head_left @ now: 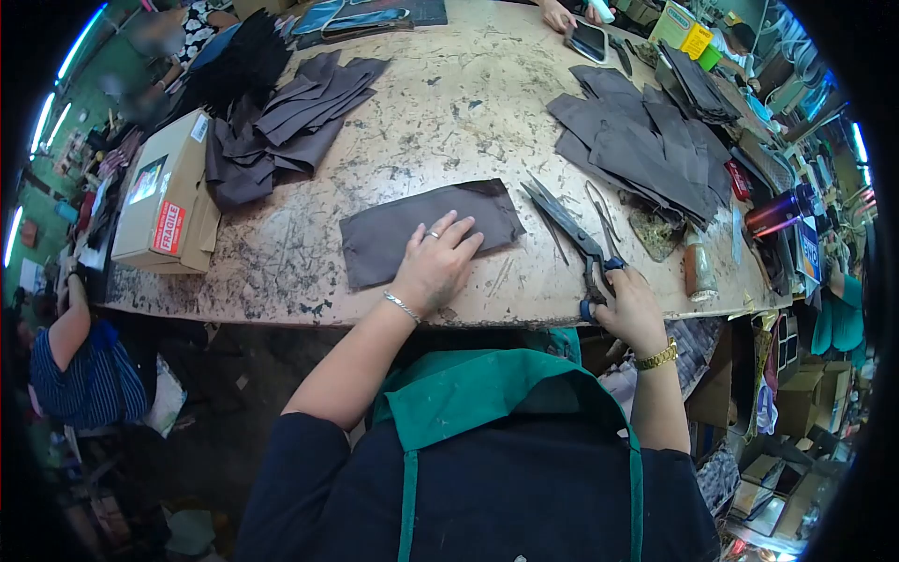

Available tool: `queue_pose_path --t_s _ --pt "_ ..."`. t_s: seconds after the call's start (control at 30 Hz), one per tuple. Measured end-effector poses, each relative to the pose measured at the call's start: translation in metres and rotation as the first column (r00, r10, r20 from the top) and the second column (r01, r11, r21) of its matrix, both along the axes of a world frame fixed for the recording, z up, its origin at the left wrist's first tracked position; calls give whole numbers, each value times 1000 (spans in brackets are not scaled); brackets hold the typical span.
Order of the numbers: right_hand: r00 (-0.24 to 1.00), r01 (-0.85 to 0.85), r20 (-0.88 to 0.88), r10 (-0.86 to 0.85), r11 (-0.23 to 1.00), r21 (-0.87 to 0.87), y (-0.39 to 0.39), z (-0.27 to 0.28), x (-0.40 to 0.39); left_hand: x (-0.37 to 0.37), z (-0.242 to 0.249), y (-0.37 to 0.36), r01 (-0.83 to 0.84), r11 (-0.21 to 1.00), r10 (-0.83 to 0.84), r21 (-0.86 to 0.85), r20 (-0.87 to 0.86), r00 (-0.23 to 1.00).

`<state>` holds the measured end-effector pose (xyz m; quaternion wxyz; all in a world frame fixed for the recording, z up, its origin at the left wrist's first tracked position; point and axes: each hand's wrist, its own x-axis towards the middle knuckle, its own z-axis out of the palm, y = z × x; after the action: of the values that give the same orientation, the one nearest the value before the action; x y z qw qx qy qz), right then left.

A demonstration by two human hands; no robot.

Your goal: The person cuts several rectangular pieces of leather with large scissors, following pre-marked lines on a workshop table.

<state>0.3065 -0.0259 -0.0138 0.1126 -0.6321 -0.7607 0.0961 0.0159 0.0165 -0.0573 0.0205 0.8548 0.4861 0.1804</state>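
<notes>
A dark brown rectangular piece of fabric (375,245) lies flat on the worn table (449,103) in front of me. My left hand (438,264) rests on its lower middle with the fingers spread, holding nothing. To the right, my right hand (629,304) is closed around the handles of large scissors (565,219). The scissors lie at a slant, their blades pointing up and left, slightly apart, beside the fabric's right edge. Thin metal tweezers (604,214) lie just right of the blades.
Piles of dark fabric pieces lie at the upper left (298,117) and upper right (637,140). A cardboard box (164,201) stands at the left edge. A glass jar (699,270) and a purple tumbler (779,212) are at the right. Other people sit around the table.
</notes>
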Motion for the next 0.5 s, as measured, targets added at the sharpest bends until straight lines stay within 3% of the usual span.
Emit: queue_pose_path --t_s 0.13,0.3,0.37,0.4,0.43,0.5 --pt "999 12 47 -10 999 -50 1 3 1 16 -11 12 -14 994 9 107 42 999" --pt "988 25 152 -27 1000 9 12 -6 3 12 -12 16 -20 985 -10 173 172 985" --pt "997 -11 75 32 964 -265 21 15 4 3 -11 10 38 982 -70 183 172 983" --pt "993 -107 6 115 941 -321 29 16 11 -2 -12 6 26 987 -52 160 160 986" --pt "995 -98 -1 103 943 -320 36 15 15 -6 -12 1 9 990 -30 138 147 989" --pt "931 -43 -312 -191 791 -610 47 13 21 -6 -10 -4 15 992 -31 124 127 991"
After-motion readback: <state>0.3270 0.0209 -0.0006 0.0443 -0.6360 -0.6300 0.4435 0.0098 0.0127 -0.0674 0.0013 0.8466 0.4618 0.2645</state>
